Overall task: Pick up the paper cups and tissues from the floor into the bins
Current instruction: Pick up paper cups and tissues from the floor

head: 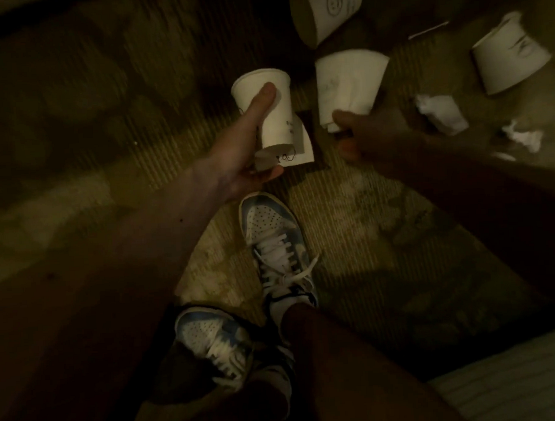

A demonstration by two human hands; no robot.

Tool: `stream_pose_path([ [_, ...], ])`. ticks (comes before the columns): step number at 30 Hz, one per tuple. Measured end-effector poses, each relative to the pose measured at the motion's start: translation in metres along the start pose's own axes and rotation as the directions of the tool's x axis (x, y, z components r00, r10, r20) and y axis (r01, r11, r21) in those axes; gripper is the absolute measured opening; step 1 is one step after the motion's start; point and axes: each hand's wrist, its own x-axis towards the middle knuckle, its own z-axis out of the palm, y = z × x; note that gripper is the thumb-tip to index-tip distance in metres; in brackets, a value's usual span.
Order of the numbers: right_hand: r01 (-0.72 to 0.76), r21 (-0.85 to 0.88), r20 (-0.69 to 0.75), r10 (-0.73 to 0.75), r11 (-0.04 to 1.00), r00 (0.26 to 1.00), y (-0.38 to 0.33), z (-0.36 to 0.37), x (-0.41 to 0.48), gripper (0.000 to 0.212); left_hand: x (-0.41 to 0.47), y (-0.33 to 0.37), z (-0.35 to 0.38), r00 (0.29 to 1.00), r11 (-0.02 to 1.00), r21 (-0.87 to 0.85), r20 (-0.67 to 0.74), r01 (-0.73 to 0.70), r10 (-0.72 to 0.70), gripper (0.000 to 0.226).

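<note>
1. Two cups are already being carried in the left hand (245, 160): the thumb is pressing one white paper cup (265, 109) against the palm while the fingers are curling under a second cup (286, 152) tucked below it. That lower cup is sitting loosely, so it is likely to slip out if the wrist tilts.
2. The right hand (371, 136) is closing on the base of a third cup (348, 86) lying on its side on the carpet (105, 90); blur is hiding how firm the pinch is, and a grip that low risks crushing the thin wall or letting the cup roll away.
3. Further cups (328, 10) (511, 57) and crumpled tissues (440, 114) (524, 136) are lying to the right, near the reaching arm, which could be knocking them farther off.
4. No bin is showing in view, and dim light is making small tissues easy to miss.
</note>
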Motion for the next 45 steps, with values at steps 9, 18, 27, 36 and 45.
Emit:
stream_pose_path([
  [9,0.213,-0.413,0.34,-0.067,0.886,0.938,-0.085,0.008,-0.149,0.041,-0.176,0.031,-0.038,0.984,0.984,0.115,-0.098,-0.137,0.149,0.061],
  [18,0.617,-0.48,0.654,-0.215,0.624,0.726,-0.128,0.126,-0.348,0.03,-0.394,-0.026,-0.137,0.864,0.836,-0.244,-0.26,-0.491,0.431,0.057],
  [27,0.508,-0.688,0.632,0.083,0.518,0.771,0.004,0.254,-0.407,0.042,-0.413,-0.174,-0.2,0.831,0.687,-0.551,-0.537,-0.474,0.143,0.068],
  [36,0.414,-0.839,0.506,0.225,0.354,0.833,0.055,0.298,-0.388,0.035,-0.355,-0.234,-0.215,0.934,0.488,-0.834,-0.344,-0.259,-0.093,0.082],
  [45,0.502,-0.831,0.555,0.296,0.24,0.778,0.024,0.322,-0.394,0.019,-0.335,-0.243,-0.225,0.861,0.697,-0.707,-0.425,-0.122,-0.281,0.049],
])
